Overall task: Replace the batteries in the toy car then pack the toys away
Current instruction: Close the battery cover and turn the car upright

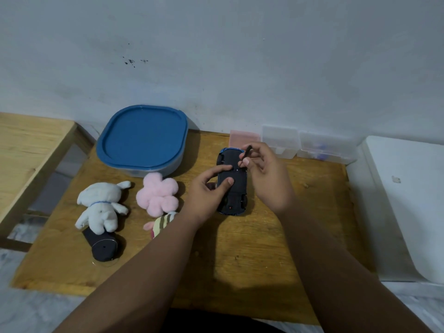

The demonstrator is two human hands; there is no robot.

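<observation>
A blue toy car [234,188] lies upside down on the wooden table [276,236], its dark underside facing up. My left hand [207,191] presses on the car's underside with thumb and fingers. My right hand [266,174] pinches a thin dark screwdriver [245,155], whose tip touches the underside near the car's far end. A white plush animal [102,207], a pink fluffy flower toy [157,193] and a striped plush [163,224] lie to the left of the car. The striped plush is partly hidden by my left forearm.
A large container with a blue lid [143,138] stands at the back left. A dark cylinder-shaped object [102,243] lies under the white plush. Two clear plastic boxes [307,146] and a pink card [243,138] sit against the wall. A white object [408,200] borders the right edge.
</observation>
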